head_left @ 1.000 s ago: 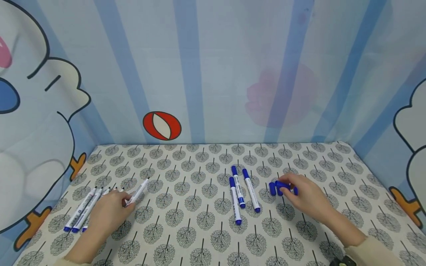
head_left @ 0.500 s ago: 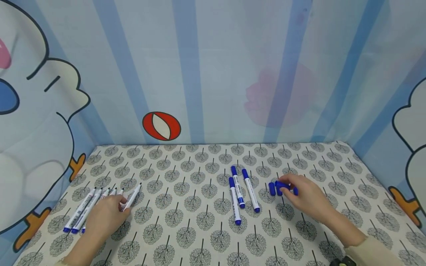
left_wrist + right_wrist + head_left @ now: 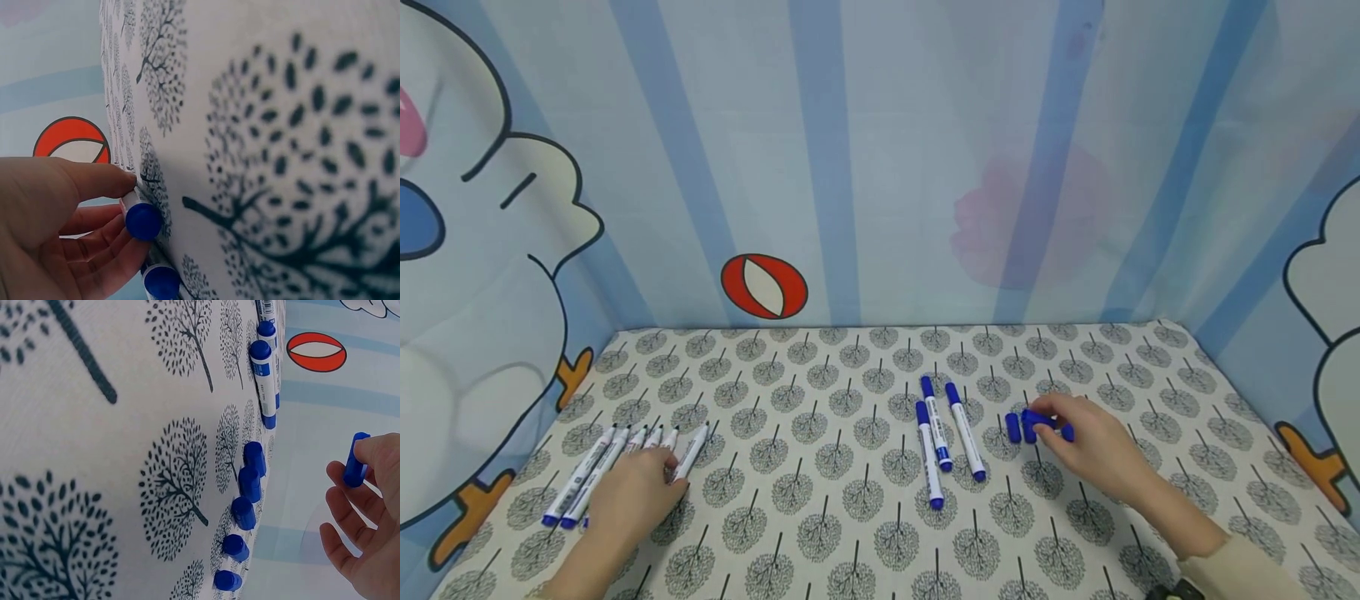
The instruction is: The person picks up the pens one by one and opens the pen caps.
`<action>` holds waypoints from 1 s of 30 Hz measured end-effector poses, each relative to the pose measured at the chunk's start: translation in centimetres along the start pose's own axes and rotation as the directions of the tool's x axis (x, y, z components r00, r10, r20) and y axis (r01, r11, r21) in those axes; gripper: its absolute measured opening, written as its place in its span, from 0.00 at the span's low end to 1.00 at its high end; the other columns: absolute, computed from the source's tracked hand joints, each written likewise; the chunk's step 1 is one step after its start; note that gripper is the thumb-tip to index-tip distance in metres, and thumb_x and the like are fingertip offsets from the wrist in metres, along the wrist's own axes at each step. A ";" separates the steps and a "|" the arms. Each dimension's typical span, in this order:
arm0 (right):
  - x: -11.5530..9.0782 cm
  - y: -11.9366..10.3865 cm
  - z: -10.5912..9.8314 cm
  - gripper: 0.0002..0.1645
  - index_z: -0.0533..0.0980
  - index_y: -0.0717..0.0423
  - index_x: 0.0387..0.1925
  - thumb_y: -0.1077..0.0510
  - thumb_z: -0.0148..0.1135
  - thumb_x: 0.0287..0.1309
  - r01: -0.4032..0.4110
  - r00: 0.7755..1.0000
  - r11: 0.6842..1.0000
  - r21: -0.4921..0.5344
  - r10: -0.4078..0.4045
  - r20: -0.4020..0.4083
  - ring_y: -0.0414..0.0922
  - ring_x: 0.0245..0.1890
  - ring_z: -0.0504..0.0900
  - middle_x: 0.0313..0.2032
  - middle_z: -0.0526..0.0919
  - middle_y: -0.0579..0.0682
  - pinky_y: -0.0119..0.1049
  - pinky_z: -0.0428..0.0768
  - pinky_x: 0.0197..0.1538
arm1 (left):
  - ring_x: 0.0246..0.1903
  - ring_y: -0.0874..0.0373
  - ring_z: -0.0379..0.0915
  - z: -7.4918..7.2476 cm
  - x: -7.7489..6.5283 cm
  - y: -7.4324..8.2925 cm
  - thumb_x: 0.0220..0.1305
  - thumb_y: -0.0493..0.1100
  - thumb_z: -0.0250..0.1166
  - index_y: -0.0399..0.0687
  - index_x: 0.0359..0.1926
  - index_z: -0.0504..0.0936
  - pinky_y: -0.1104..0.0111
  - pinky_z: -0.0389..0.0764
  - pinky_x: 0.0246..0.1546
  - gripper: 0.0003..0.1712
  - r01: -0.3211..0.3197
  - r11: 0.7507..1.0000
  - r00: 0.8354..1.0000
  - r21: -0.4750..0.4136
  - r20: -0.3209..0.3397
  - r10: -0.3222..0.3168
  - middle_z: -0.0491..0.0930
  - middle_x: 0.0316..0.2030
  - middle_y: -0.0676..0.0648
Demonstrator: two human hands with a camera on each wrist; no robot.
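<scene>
With thumb and fingers, my left hand (image 3: 638,493) pinches an uncapped whiteboard marker (image 3: 691,454) low over the tablecloth, its dark tip pointing away. This marker lies at the right end of a row of several uncapped white markers (image 3: 580,479), partly hidden by the hand. In the left wrist view, its blue end (image 3: 144,222) shows beside another marker's blue end (image 3: 161,282). My right hand (image 3: 1093,442) pinches a blue marker cap (image 3: 356,464) between thumb and index finger. Below that hand, several loose blue caps (image 3: 250,483) stand in a line on the cloth.
Three capped blue markers (image 3: 966,429) lie close together on the tree-print tablecloth (image 3: 820,525), between the two hands. A printed cloth backdrop (image 3: 895,167) rises behind the table and along both sides.
My left hand has carried the uncapped marker left and slightly nearer, bringing it alongside the row of uncapped markers. The right hand has stayed nearly still, holding the cap.
</scene>
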State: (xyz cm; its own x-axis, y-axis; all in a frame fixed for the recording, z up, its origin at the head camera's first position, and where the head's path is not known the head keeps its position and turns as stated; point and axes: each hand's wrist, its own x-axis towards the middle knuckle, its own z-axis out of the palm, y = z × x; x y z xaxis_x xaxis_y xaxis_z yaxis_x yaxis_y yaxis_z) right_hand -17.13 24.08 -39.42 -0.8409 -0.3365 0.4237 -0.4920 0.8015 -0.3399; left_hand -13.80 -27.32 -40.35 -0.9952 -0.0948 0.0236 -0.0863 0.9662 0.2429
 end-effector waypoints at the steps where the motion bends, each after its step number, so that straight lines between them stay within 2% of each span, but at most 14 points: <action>1: 0.0 0.0 0.0 0.14 0.77 0.52 0.41 0.62 0.66 0.50 -0.001 1.000 1.000 0.002 0.001 0.000 0.39 0.32 0.78 0.34 0.82 0.43 0.38 0.79 0.34 | 0.15 0.58 0.64 0.1 0.0 0.0 0.47 0.41 0.68 0.35 0.36 0.80 0.68 0.65 0.12 0.16 -0.001 1.000 1.000 0.006 0.000 0.001 0.74 0.19 0.50; 6: -0.1 0.1 0.0 0.15 0.77 0.53 0.42 0.62 0.66 0.50 -0.004 1.000 1.000 0.005 0.004 -0.004 0.38 0.32 0.78 0.35 0.82 0.44 0.36 0.79 0.33 | 0.15 0.58 0.64 0.2 0.0 -0.1 0.46 0.41 0.69 0.35 0.36 0.80 0.68 0.65 0.12 0.16 0.000 1.000 1.000 0.018 -0.001 0.000 0.75 0.19 0.50; 11: -0.1 0.2 -0.1 0.15 0.76 0.54 0.42 0.62 0.66 0.50 -0.005 1.000 1.000 0.011 0.005 -0.004 0.38 0.32 0.78 0.35 0.82 0.45 0.35 0.79 0.32 | 0.14 0.58 0.64 0.0 0.0 -0.2 0.48 0.42 0.68 0.34 0.41 0.79 0.67 0.65 0.11 0.20 0.021 1.000 0.999 0.003 0.023 -0.022 0.73 0.18 0.50; 22: -0.1 0.6 0.1 0.14 0.76 0.53 0.41 0.61 0.66 0.50 0.005 1.000 1.000 0.011 -0.005 -0.010 0.37 0.31 0.78 0.34 0.81 0.44 0.36 0.79 0.33 | 0.16 0.56 0.66 -0.5 -0.1 -0.2 0.51 0.43 0.67 0.35 0.44 0.77 0.66 0.67 0.12 0.21 0.059 0.998 0.996 0.026 0.070 -0.060 0.78 0.29 0.41; 30: 0.0 0.4 0.0 0.15 0.77 0.54 0.42 0.63 0.66 0.49 0.012 1.000 1.000 0.009 -0.012 -0.014 0.38 0.32 0.79 0.35 0.82 0.44 0.37 0.79 0.34 | 0.15 0.56 0.66 -0.6 -0.3 0.0 0.50 0.42 0.67 0.34 0.43 0.77 0.66 0.67 0.12 0.21 0.054 0.998 0.997 0.042 0.058 -0.056 0.78 0.25 0.43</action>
State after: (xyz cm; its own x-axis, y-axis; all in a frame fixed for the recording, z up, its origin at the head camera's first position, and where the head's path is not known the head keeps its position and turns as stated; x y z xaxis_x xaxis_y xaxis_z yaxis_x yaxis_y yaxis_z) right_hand -17.33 24.42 -39.61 -0.8319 -0.3388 0.4395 -0.5038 0.7932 -0.3422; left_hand -13.44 -27.47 -39.79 -0.9898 -0.1351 -0.0459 -0.1417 0.9690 0.2026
